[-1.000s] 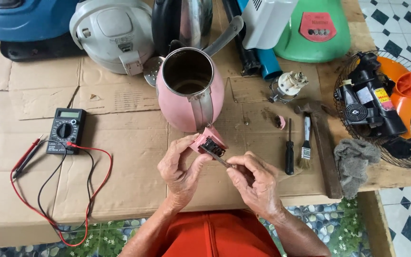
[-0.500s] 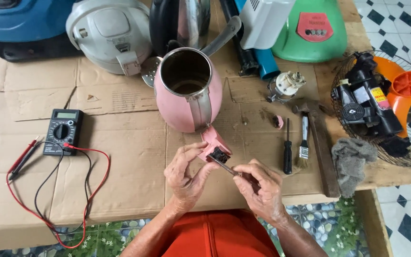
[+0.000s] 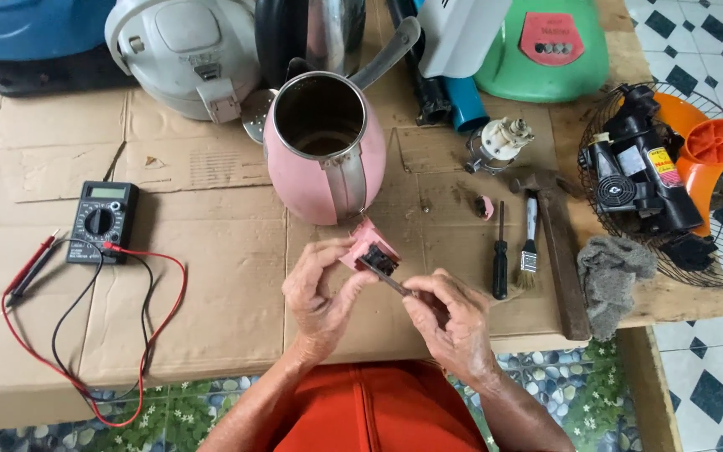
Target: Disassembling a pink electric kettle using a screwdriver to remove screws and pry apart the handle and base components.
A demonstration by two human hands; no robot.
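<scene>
Covering the workbench (image 3: 211, 293), flattened cardboard gave a soft bed for the open pink kettle (image 3: 325, 159), which stood upright just beyond the hands, and for the multimeter (image 3: 100, 219) lying well off to the left with its leads trailing. The left hand (image 3: 320, 293) pinched a small pink switch housing (image 3: 370, 251), tilted up as if to show its dark inside. The right hand (image 3: 453, 322) was closed round a slim tool (image 3: 391, 283), its tip at that part.

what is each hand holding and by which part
Left hand pinches the small pink part by its lower edge; right hand grips a thin metal tool by its back end.
</scene>
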